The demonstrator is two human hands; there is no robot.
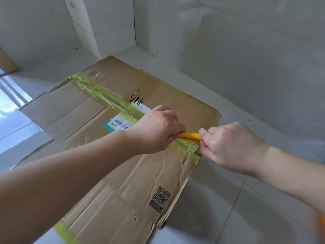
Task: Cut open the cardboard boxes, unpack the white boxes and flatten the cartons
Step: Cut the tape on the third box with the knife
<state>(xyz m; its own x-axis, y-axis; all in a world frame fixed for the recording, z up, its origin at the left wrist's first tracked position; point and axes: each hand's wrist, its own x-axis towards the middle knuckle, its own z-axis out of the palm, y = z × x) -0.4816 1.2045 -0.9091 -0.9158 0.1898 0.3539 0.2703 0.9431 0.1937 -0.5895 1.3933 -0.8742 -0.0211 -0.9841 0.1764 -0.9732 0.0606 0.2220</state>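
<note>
Cardboard box [123, 147] lies flat on floor tiles [246, 199], frame centre. Yellow box cutter [190, 135] on its yellow-green tape seam [105, 95], gripped by left hand [156, 131] and right hand [228, 147], 3 o'clock edge.

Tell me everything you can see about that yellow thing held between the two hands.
The yellow tool looks like a slim plastic cutter handle; no blade shows. It lies almost level, just above the yellow-green tape along the seam of the cardboard box, near the box's right edge. The left hand curls round one end and the right hand pinches the other, so only its short middle stretch is visible. Whether it touches the tape cannot be told.
</note>
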